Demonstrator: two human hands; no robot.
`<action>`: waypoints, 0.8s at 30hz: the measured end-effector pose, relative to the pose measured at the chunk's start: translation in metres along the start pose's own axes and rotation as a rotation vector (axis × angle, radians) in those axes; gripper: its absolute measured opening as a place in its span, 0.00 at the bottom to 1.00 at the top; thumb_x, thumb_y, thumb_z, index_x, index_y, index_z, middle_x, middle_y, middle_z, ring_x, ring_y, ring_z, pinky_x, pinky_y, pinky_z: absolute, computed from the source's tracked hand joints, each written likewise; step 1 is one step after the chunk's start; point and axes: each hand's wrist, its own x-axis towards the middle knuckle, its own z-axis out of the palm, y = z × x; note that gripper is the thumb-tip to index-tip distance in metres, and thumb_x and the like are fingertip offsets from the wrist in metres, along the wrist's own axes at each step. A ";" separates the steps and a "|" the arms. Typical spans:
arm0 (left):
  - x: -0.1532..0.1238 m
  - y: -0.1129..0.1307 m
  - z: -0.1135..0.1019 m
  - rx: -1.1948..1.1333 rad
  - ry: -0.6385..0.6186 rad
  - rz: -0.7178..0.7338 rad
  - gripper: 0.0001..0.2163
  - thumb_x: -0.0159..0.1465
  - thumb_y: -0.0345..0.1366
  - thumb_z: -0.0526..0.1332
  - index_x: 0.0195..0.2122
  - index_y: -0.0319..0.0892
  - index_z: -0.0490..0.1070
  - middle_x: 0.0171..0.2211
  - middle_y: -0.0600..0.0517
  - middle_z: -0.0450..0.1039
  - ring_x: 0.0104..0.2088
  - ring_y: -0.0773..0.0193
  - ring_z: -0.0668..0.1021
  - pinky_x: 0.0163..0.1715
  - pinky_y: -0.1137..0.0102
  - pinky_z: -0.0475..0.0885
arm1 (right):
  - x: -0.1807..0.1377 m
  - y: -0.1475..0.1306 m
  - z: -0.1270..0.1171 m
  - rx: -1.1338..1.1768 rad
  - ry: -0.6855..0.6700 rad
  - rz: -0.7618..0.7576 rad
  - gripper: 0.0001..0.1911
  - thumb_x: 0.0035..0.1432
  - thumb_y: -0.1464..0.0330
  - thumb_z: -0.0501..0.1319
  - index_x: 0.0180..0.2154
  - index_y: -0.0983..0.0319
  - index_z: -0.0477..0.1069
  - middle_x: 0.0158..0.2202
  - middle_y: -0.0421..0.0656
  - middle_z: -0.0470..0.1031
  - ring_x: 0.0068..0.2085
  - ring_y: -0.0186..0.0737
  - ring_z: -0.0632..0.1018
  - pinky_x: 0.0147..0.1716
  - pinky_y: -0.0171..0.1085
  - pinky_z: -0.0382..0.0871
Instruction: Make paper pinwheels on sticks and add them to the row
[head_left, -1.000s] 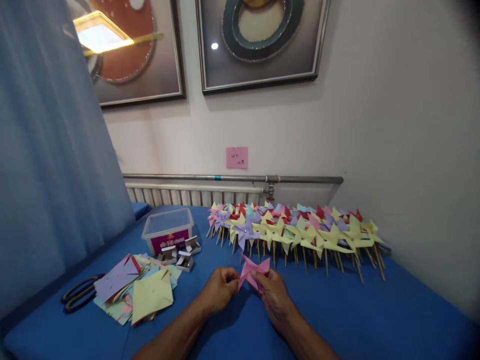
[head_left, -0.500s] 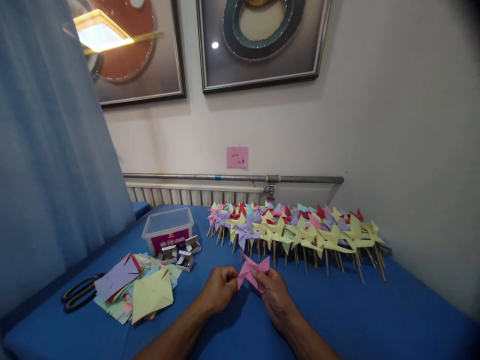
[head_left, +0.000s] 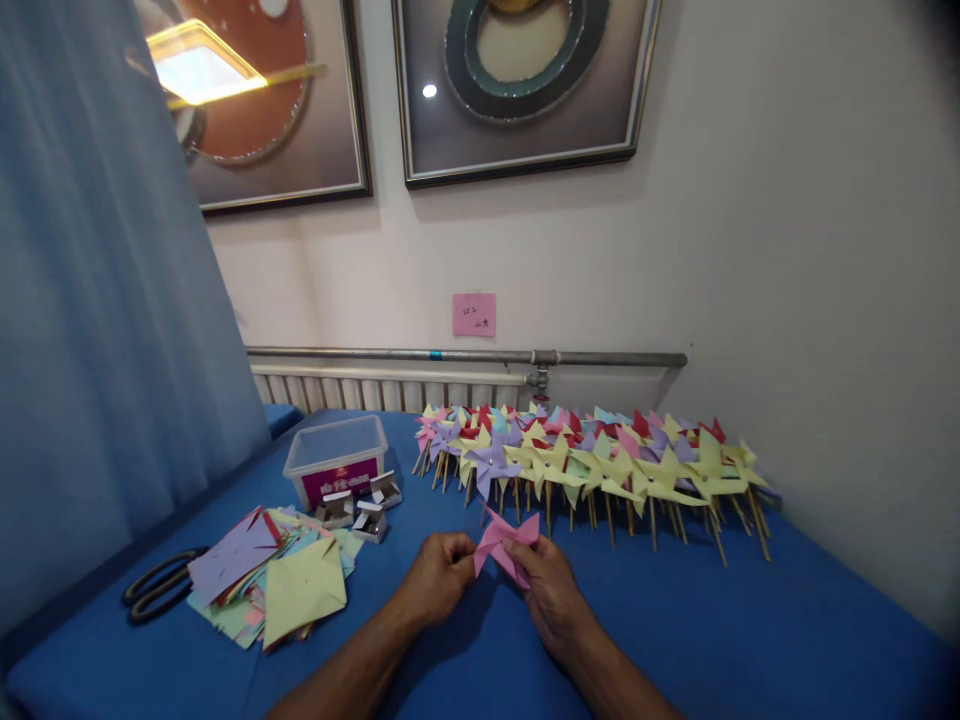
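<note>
A pink paper pinwheel (head_left: 501,545) with folded blades is held up over the blue cloth, between my two hands. My right hand (head_left: 551,585) grips it from the right, thumb pressed on the folds near its middle. My left hand (head_left: 442,570) is closed at its left side, fingertips pinched at a blade's edge; the fingertips are partly hidden. No stick shows on this pinwheel. Beyond it stand rows of finished-looking pinwheels on sticks (head_left: 600,470), in yellow, purple, pink, red and blue.
Left of my hands lies a pile of cut paper squares (head_left: 304,590), with black-handled scissors (head_left: 161,585) beside it. Small open white boxes (head_left: 371,522) sit before a clear plastic tub (head_left: 336,445). A blue curtain (head_left: 112,300) hangs at left; a radiator (head_left: 375,388) runs along the wall.
</note>
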 end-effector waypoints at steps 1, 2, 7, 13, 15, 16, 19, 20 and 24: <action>0.000 0.000 0.000 0.002 -0.001 0.003 0.09 0.54 0.40 0.57 0.21 0.42 0.64 0.17 0.60 0.57 0.19 0.72 0.58 0.20 0.72 0.49 | 0.000 0.000 0.000 0.014 -0.004 0.012 0.14 0.41 0.63 0.76 0.28 0.62 0.77 0.26 0.41 0.80 0.28 0.39 0.77 0.32 0.37 0.69; 0.000 0.001 0.000 0.005 -0.002 0.002 0.09 0.53 0.40 0.57 0.21 0.42 0.63 0.17 0.60 0.57 0.19 0.72 0.57 0.20 0.72 0.49 | -0.001 -0.001 0.000 0.025 -0.004 0.021 0.14 0.40 0.63 0.76 0.29 0.62 0.77 0.26 0.41 0.80 0.28 0.39 0.77 0.33 0.37 0.70; 0.000 0.001 -0.001 0.023 0.008 -0.003 0.07 0.52 0.38 0.56 0.21 0.42 0.63 0.17 0.60 0.56 0.19 0.72 0.57 0.20 0.72 0.50 | 0.000 0.000 -0.001 0.016 0.014 0.027 0.15 0.39 0.64 0.76 0.28 0.62 0.77 0.26 0.40 0.80 0.28 0.39 0.77 0.33 0.36 0.69; -0.001 0.003 0.000 0.017 0.007 0.016 0.10 0.53 0.42 0.58 0.21 0.42 0.63 0.17 0.60 0.56 0.20 0.71 0.57 0.20 0.72 0.50 | 0.000 0.002 -0.002 0.016 0.007 0.038 0.14 0.39 0.64 0.76 0.29 0.62 0.77 0.26 0.41 0.80 0.28 0.40 0.77 0.32 0.37 0.70; -0.001 0.004 0.000 0.016 0.007 0.010 0.10 0.54 0.42 0.57 0.21 0.42 0.63 0.17 0.60 0.56 0.20 0.71 0.57 0.21 0.72 0.50 | 0.000 0.001 -0.001 0.012 0.013 0.036 0.14 0.39 0.64 0.76 0.29 0.62 0.77 0.26 0.41 0.80 0.28 0.41 0.77 0.32 0.38 0.70; -0.001 0.004 0.000 0.015 0.007 0.006 0.10 0.53 0.42 0.57 0.22 0.42 0.63 0.17 0.60 0.56 0.20 0.71 0.57 0.21 0.72 0.50 | 0.000 0.001 -0.001 0.008 0.014 0.034 0.14 0.39 0.64 0.76 0.29 0.62 0.77 0.26 0.41 0.80 0.28 0.41 0.78 0.32 0.38 0.70; -0.001 0.004 -0.001 0.017 0.003 -0.002 0.09 0.54 0.41 0.57 0.22 0.42 0.64 0.17 0.60 0.56 0.20 0.72 0.57 0.21 0.72 0.50 | -0.002 -0.001 0.001 -0.003 0.018 0.024 0.14 0.40 0.64 0.75 0.29 0.62 0.77 0.27 0.41 0.81 0.29 0.42 0.78 0.33 0.38 0.71; -0.001 0.004 -0.001 0.017 0.003 -0.005 0.09 0.54 0.41 0.57 0.22 0.42 0.64 0.17 0.60 0.56 0.20 0.72 0.57 0.21 0.72 0.50 | -0.002 -0.002 0.001 -0.006 0.017 0.021 0.14 0.41 0.64 0.75 0.29 0.61 0.77 0.27 0.41 0.81 0.30 0.43 0.79 0.34 0.38 0.71; -0.001 0.003 -0.002 0.025 -0.004 -0.003 0.10 0.54 0.43 0.58 0.22 0.42 0.64 0.17 0.60 0.56 0.20 0.72 0.57 0.20 0.72 0.49 | -0.002 -0.002 0.001 -0.006 0.013 0.017 0.14 0.41 0.63 0.75 0.29 0.62 0.77 0.28 0.42 0.81 0.30 0.44 0.79 0.34 0.39 0.71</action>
